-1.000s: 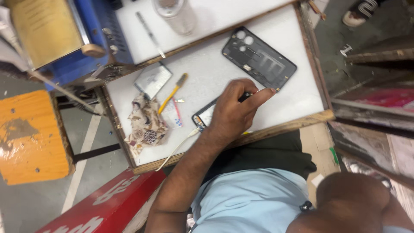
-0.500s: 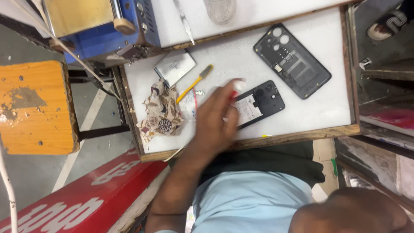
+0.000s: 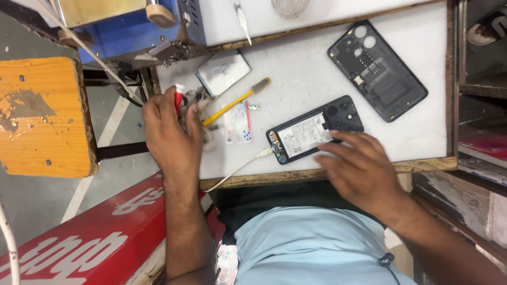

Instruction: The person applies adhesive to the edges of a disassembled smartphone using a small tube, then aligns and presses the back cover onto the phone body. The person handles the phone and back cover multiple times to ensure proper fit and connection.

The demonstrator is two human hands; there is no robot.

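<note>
Item: opened phone, back off, lying on the white bench top near its front edge, long axis slanting from lower left to upper right; white cable plugged at its lower-left end. My right hand rests open, fingertips touching the phone's near edge, and is the nearer one. My left hand, well to the phone's left, is closed around a red-tipped tool over a crumpled cloth. Adjacent: yellow brush, detached back cover, loose battery.

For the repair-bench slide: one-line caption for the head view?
Left hand grips a red-tipped tool over a rag while the right hand steadies an opened phone on a white bench.
</note>
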